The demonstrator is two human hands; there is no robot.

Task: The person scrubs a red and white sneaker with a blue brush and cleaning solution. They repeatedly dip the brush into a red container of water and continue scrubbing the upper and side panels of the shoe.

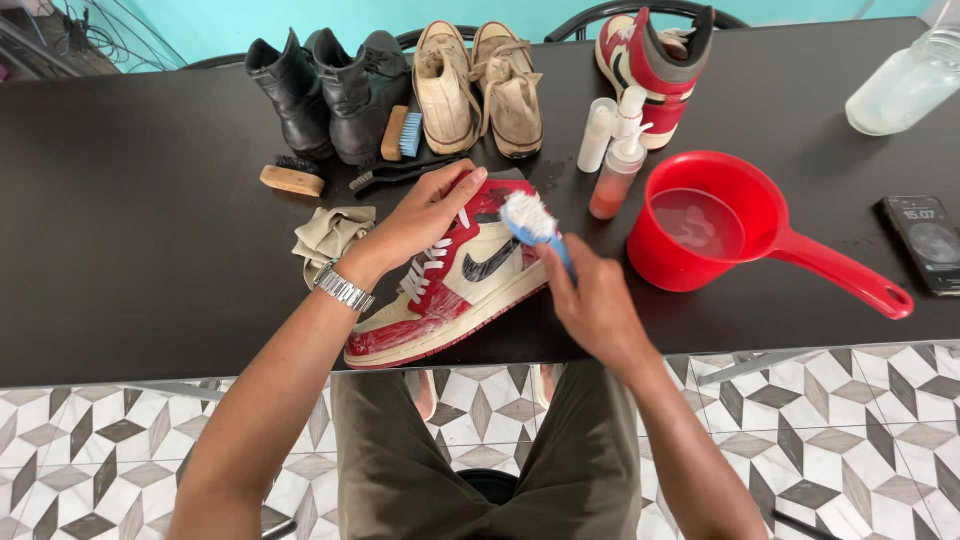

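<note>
Left hand (425, 215): wrist bent, fingers curled over the collar of the sneaker (450, 285), pinning it on its side at the tabletop (150, 200) near edge, so the side panel faces up. Right hand (590, 300): closed round the brush (530, 220) handle, bristles tilted onto the heel. Dipper (720, 225) with water just right, within reach.

My black table (140, 250) carries black boots (325, 90), cream sneakers (478, 85), brushes (292, 178), a rag (330, 232), bottles (615, 150), a red dipper (730, 225), a phone (925, 243) and the red sneaker (450, 285).
</note>
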